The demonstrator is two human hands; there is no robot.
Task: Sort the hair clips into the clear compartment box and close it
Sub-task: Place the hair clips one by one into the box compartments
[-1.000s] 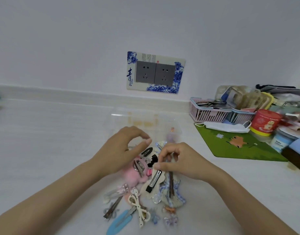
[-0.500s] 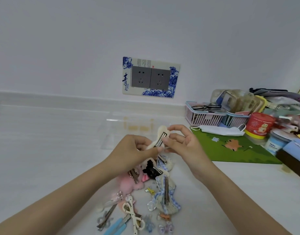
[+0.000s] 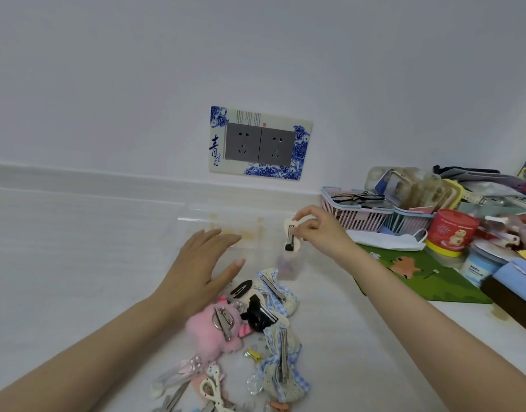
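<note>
1. Head view, hands: the right hand (image 3: pixel 318 230) pinches a cream hair clip (image 3: pixel 292 237) between thumb and fingertips. The clip hangs roughly upright with its dark metal clasp facing the camera. The left hand (image 3: pixel 202 269) is spread wide and palm down, fingers straight, and holds nothing. Whether it touches anything beneath cannot be told.

2. Head view, box: the clear compartment box (image 3: pixel 196 219) lies on the pale surface (image 3: pixel 62 248) near the wall and is faint and hard to trace. The cream hair clip is held above its right part. Just below it, blurred purple pieces (image 3: pixel 288 266) show through clear plastic, but which compartment they are in cannot be told. The left hand is over the box's near edge.

3. Head view, pile: the remaining hair clips lie in a heap on the surface between the forearms, nearer than the box. Among them are a pink plush clip (image 3: pixel 214 325), a black clip (image 3: pixel 257 315) touching it on the right, and blue checked fabric clips (image 3: pixel 281 361) below those.

4. Head view, surroundings: a blue-and-white socket plate (image 3: pixel 260 142) is on the wall. To the right are a pink basket (image 3: pixel 354 215) holding glasses (image 3: pixel 357 197), a white face mask (image 3: pixel 389 240), a red tub (image 3: pixel 452 230) and a green mat (image 3: pixel 419 278).
</note>
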